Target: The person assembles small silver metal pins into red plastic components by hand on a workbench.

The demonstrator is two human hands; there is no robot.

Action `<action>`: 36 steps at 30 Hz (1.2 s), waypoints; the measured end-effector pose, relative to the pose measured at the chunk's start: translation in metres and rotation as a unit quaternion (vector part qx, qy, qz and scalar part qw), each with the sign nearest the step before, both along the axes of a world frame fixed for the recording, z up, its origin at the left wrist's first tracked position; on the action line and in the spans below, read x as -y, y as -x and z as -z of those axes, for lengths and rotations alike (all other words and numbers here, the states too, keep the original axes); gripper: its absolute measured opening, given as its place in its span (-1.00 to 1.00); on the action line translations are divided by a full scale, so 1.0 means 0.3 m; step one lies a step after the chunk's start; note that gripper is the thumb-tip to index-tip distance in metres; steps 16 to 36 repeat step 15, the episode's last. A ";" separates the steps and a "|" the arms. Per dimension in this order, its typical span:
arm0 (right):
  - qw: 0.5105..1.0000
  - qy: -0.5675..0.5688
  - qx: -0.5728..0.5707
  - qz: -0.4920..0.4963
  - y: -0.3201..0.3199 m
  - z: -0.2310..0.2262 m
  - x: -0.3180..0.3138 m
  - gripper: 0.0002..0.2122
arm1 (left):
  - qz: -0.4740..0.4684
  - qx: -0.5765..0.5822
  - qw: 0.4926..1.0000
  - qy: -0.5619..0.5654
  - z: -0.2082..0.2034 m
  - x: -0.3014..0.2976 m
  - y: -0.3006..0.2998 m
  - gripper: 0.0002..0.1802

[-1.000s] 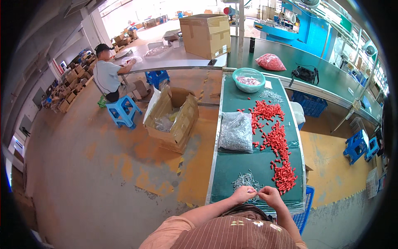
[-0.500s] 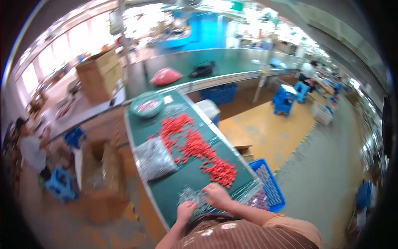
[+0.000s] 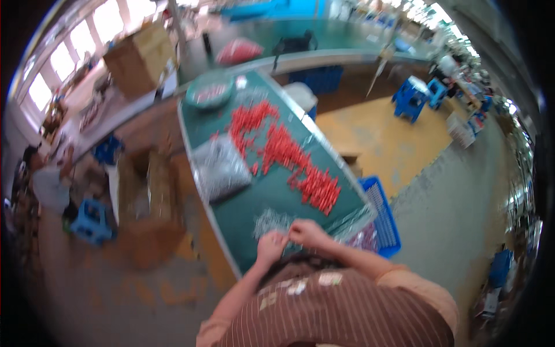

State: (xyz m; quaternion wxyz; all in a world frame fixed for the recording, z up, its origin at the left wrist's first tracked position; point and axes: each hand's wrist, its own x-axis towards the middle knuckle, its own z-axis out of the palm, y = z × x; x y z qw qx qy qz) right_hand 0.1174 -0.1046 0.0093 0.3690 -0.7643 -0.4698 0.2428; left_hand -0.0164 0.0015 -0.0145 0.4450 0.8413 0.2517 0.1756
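Note:
My left hand [image 3: 270, 248] and my right hand [image 3: 307, 233] meet at the near edge of a green-topped table [image 3: 237, 228]. Both have their fingers pinched closed, the fingertips almost touching. Whatever they hold between them is too small and blurred to make out. Just beyond my left hand lies a loose heap of small clear or silvery pieces [image 3: 269, 222]. Farther up the table, many small red pieces [image 3: 319, 189] spread in a long uneven band. By my right forearm is a clear plastic bag [image 3: 363, 239] with dark reddish pieces inside.
A bulging clear plastic bag [image 3: 221, 171] lies at the table's left edge. A green bowl [image 3: 209, 103] stands at its far end. To the right is a blue crate [image 3: 388, 222]; to the left, an open cardboard box [image 3: 165, 188] and a seated person [image 3: 52, 188].
My left hand has come in to meet my right hand, their fingertips now close together. My view has tilted, so the table sits higher in the picture.

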 end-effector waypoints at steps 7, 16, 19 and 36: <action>0.998 0.039 0.001 0.049 0.042 -0.056 -0.024 -0.87 | -0.068 0.021 0.981 0.182 -0.044 0.017 0.012 -0.91; 0.993 0.107 0.016 0.042 0.045 -0.033 0.007 -0.84 | -0.094 0.030 0.984 0.151 -0.031 0.047 0.041 -0.89; 0.993 0.107 0.016 0.042 0.045 -0.033 0.007 -0.84 | -0.094 0.030 0.984 0.151 -0.031 0.047 0.041 -0.89; 0.993 0.107 0.016 0.042 0.045 -0.033 0.007 -0.84 | -0.094 0.030 0.984 0.151 -0.031 0.047 0.041 -0.89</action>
